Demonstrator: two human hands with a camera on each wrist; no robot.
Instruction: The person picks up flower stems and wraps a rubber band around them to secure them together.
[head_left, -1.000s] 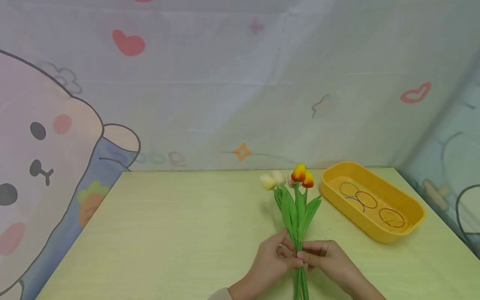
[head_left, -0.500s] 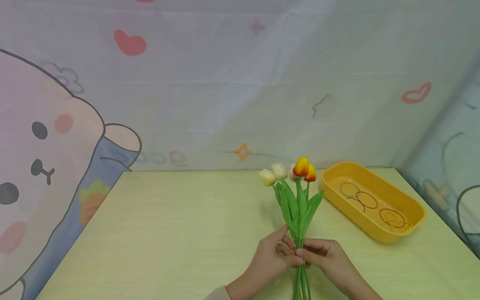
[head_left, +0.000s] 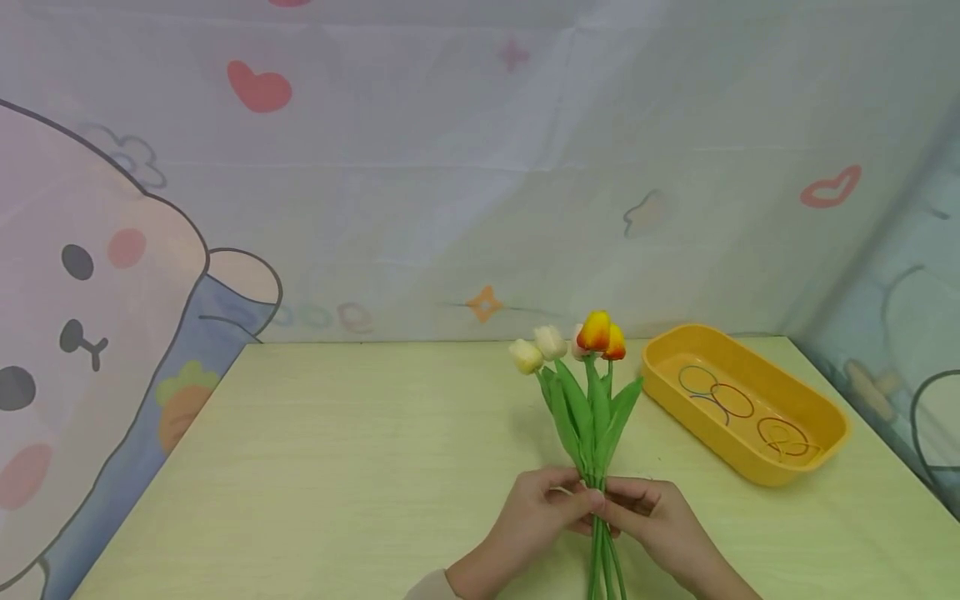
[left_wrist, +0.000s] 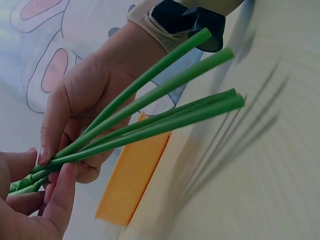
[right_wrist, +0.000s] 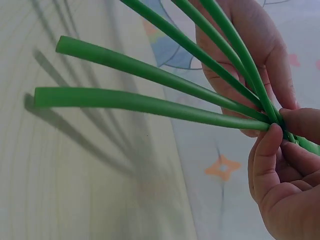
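Observation:
A bunch of artificial tulips (head_left: pixel 592 417) stands tilted over the table in the head view, with white, pale pink and yellow-red blooms above green leaves. My left hand (head_left: pixel 536 512) pinches the stems from the left, just below the leaves. From the other side my right hand (head_left: pixel 663 525) grips them at nearly the same spot, thumb tips almost meeting. The left wrist view has the green stems (left_wrist: pixel 175 122) fanning out past my fingers, clear of the tabletop. In the right wrist view the cut stem ends (right_wrist: pixel 125 100) spread apart, and fingers hide part of the gathering point.
To the right of the flowers, a yellow tray (head_left: pixel 750 458) lies at a slant on the light wooden table (head_left: pixel 337 467). Several coloured rubber bands (head_left: pixel 732 401) are in it. A printed cloth backdrop (head_left: pixel 420 208) rises behind the table's far edge.
The tulips rise slightly, then lean a little to the left. My left index finger, earlier stretched up along the stems, has drawn down, and the left thumb now lies higher across them.

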